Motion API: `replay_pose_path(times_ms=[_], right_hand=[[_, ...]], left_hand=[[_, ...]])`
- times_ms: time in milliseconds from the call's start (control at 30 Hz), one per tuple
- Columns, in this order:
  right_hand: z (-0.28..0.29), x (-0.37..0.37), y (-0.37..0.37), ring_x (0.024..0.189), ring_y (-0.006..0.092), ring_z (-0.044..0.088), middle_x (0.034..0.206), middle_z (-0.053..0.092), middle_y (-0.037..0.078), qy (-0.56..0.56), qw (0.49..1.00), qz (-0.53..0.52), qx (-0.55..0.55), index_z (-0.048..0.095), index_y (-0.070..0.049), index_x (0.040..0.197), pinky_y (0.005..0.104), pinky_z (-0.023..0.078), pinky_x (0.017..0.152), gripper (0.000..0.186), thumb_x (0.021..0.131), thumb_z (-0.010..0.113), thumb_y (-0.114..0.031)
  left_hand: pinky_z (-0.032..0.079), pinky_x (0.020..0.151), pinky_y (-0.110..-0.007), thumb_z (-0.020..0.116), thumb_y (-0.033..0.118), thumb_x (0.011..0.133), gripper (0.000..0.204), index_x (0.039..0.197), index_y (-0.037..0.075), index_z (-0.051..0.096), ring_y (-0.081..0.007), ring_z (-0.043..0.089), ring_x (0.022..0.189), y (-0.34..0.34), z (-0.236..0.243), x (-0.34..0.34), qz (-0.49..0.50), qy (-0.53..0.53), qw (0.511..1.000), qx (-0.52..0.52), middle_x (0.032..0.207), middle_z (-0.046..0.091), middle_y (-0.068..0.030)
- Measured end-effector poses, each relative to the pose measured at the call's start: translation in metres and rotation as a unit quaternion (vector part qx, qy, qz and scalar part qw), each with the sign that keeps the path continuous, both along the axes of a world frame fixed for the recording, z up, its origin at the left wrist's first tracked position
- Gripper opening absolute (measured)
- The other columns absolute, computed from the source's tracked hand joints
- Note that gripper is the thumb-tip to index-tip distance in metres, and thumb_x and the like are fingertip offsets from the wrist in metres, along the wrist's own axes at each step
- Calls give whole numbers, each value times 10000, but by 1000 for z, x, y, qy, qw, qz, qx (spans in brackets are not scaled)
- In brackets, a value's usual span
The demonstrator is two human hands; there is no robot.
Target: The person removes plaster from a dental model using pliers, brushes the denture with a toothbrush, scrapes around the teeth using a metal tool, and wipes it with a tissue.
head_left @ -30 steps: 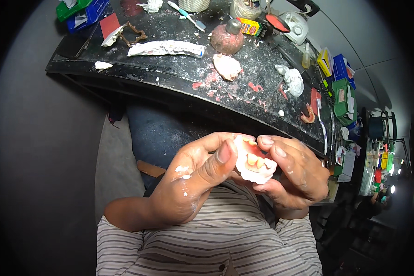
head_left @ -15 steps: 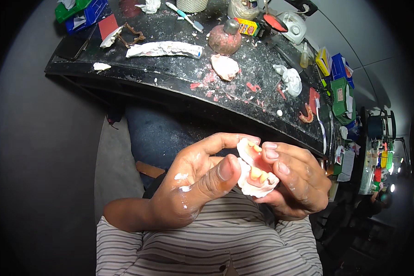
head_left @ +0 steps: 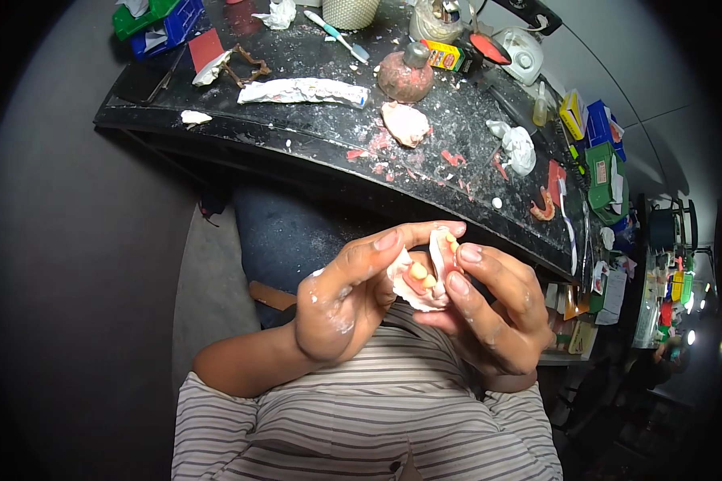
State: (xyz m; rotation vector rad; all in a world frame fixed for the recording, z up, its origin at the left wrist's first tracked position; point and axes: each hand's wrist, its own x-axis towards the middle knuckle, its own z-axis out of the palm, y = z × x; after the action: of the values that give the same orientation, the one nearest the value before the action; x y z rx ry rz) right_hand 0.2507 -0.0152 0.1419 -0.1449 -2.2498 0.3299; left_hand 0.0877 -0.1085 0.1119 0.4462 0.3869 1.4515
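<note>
In front of my body I hold a whitish-pink dental cast (head_left: 403, 295) between both hands. Pink material lines it, and a few yellowish artificial teeth (head_left: 419, 274) are set in it at two places. My left hand (head_left: 329, 301) grips the cast's left side, its thumb at the upper left edge and its index finger stretched along the far side. My right hand (head_left: 501, 313) pinches the right side with bent fingertips. White powder smears both hands. The parts of the cast under the fingers are hidden.
Beyond my hands, the black bench (head_left: 313, 132) is strewn with white dust and pink scraps. On it are a plaster lump (head_left: 405, 124), a rolled white tube (head_left: 301, 90), a round metal-capped burner (head_left: 405, 78), crumpled white plastic (head_left: 517, 148), a pink denture piece (head_left: 542, 206) and toothbrushes (head_left: 337, 36).
The cast has been turned in my hands, so its toothed parts now face another way. My left thumb has moved up to its upper edge. The whole view has shifted slightly.
</note>
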Motion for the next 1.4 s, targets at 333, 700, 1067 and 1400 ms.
replay_pose_path(times_ms=[333,700,1067,1400], right_hand=[[-4,-2,7,948,324,706,1141,684,202,-28,999,-5,-35,711,20,1125,369,615,779,525,701,871,-246],[-7,29,46,803,288,716,941,733,163,-57,989,-96,-100,725,41,940,332,567,703,256,777,830,-127],[-1,64,68,850,273,728,933,745,143,-77,963,-218,-138,745,15,929,340,562,788,162,812,803,-80],[5,69,81,864,284,724,929,740,155,-113,951,-226,-180,739,21,944,367,550,851,165,829,784,-88]], left_hand=[[395,1133,-425,271,436,1054,714,1423,-164,386,-313,552,1281,11,-13,4,22,-72,994,-81,1416,508,-276],[524,874,-449,177,610,1031,907,1343,-192,461,-390,649,920,25,-53,-15,-58,-195,978,-51,1034,656,-277],[523,818,-457,155,626,1038,893,1441,-137,385,-383,632,890,27,-47,-18,9,-127,992,-18,1050,630,-277],[508,747,-420,142,635,1039,881,1440,-103,409,-329,621,787,23,-38,-18,43,-112,991,-51,1056,584,-223]])
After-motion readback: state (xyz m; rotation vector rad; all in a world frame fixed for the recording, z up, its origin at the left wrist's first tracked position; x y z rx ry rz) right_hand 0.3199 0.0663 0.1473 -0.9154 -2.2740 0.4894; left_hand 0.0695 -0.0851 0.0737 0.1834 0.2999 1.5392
